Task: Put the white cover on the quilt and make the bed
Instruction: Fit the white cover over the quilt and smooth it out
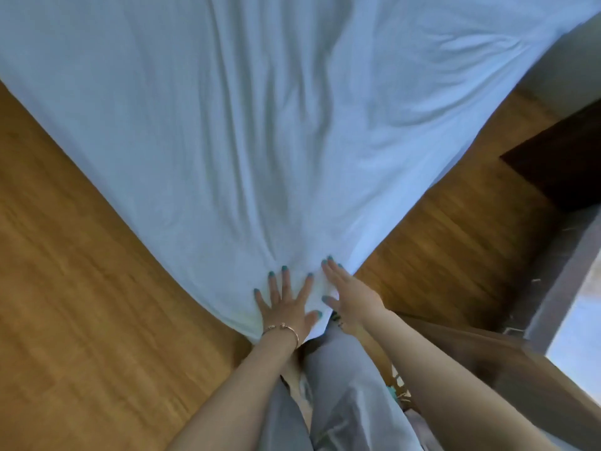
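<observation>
The white cover (227,118) lies spread over the bed and fills the upper middle of the head view, with long creases running toward its near corner. That corner hangs down in front of me. My left hand (286,304), with a thin bracelet on the wrist, presses flat on the corner with fingers spread. My right hand (349,292) lies just to its right, fingers straight, touching the cover's right edge. The quilt itself does not show apart from the cover.
Wooden floor (81,288) runs along both sides of the bed corner. A dark wooden piece of furniture (559,157) stands at the right, with a grey edge and a bright window area (579,304) below it. My grey trouser legs are at the bottom.
</observation>
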Demonstrator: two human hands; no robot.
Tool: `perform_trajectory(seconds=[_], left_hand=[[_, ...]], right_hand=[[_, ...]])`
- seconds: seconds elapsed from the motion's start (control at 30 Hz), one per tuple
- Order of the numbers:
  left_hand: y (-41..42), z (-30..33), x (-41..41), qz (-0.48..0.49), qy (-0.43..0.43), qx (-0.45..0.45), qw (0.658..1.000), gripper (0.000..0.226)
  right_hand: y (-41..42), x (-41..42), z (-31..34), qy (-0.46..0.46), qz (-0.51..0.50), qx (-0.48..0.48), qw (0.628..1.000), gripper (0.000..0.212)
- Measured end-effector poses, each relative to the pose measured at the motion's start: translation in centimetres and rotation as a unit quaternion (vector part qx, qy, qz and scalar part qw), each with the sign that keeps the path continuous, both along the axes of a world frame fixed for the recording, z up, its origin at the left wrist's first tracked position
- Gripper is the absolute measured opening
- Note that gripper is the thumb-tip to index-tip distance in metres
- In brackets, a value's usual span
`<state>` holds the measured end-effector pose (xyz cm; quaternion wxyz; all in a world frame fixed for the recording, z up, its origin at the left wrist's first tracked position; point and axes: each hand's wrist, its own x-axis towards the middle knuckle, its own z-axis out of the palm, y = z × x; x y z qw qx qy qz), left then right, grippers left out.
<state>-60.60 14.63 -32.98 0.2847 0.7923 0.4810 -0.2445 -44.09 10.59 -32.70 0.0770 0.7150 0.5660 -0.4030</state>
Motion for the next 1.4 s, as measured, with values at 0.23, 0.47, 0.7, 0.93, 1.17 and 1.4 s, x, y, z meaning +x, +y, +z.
perform_trajectory(seconds=[0.23,0.47,0.7,0.93,1.17,1.4], left_hand=[[4.4,3.2,6.0,0.041,-0.043,0.005,0.998,0.049],[7.3,6.0,17.0,0.22,-0.04,-0.011,0.975,0.083],[11.8,6.9,24.0,0.173,-0.075,-0.036,0.981,0.071],[17.0,6.4,33.7,0.137,-0.069,-0.043,0.987,0.063],[23.5,1.1,44.2,0.213,0.069,-0.02,0.975,0.102],[24.9,-1.8,46.1,0.266,0.011,0.249,0.931,0.048]], right_hand=[[-0.6,10.3,0.9,-0.008,0.005,-0.073,0.997,0.075],[7.2,20.9,2.7,0.064,-0.082,-0.155,0.982,0.05],[13.4,27.4,6.2,0.02,-0.098,-0.12,0.988,0.045],[17.0,36.3,7.2,0.0,-0.016,-0.124,0.992,0.049],[29.3,50.0,2.5,-0.201,0.27,0.047,0.94,0.104],[36.9,55.2,-1.3,-0.152,0.456,0.171,0.86,0.056]])
